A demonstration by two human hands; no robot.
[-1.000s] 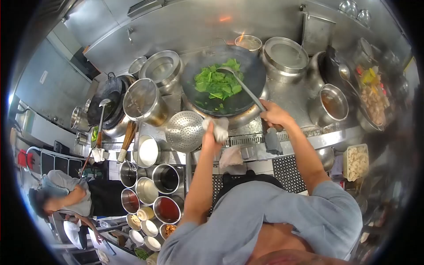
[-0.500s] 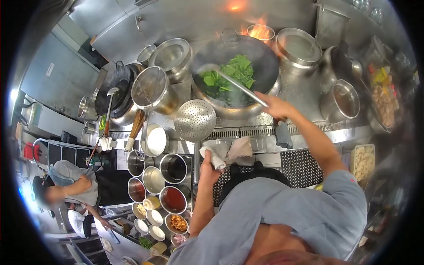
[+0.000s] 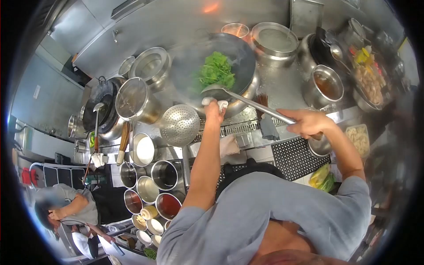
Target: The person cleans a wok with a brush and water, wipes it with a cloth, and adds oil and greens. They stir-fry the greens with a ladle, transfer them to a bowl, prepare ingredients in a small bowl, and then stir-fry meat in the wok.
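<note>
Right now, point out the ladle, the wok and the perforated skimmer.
ladle (image 3: 258,107): head view, middle of its long metal handle.
wok (image 3: 242,56): head view, bare dark inner wall on its right side.
perforated skimmer (image 3: 179,125): head view, centre of its holed bowl.

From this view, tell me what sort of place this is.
Most likely a commercial restaurant kitchen: a big wok of greens on a steel range, a ladle in the right hand, and many seasoning pots nearby.
</note>
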